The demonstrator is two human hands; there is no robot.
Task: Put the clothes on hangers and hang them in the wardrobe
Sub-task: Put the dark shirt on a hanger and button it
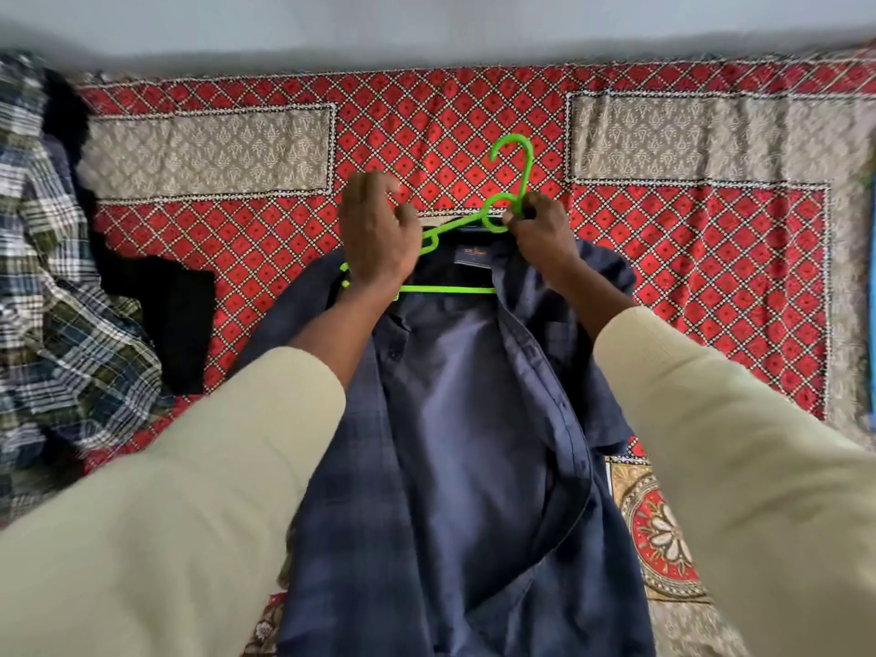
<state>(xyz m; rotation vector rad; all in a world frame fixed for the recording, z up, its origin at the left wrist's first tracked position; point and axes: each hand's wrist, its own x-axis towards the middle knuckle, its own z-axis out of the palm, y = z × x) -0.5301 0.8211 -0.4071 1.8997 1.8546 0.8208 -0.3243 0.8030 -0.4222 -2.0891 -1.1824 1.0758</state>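
Note:
A dark blue shirt (455, 419) lies open on the red patterned bedspread (687, 277), collar away from me. A bright green plastic hanger (450, 290) sits partly inside its shoulders, the hook pointing away from me. My right hand (538, 230) pinches the hanger at the base of the hook, by the collar. My left hand (377, 234) lies over the hanger's left arm and the shirt's left shoulder, fingers curled; I cannot make out what it holds. The hanger's right arm is hidden under the cloth.
A plaid shirt (57, 286) is heaped at the left edge of the bed, with a black garment (161, 315) beside it. A pale wall (426, 21) runs behind the bed. A round floral patch (659, 528) shows at lower right.

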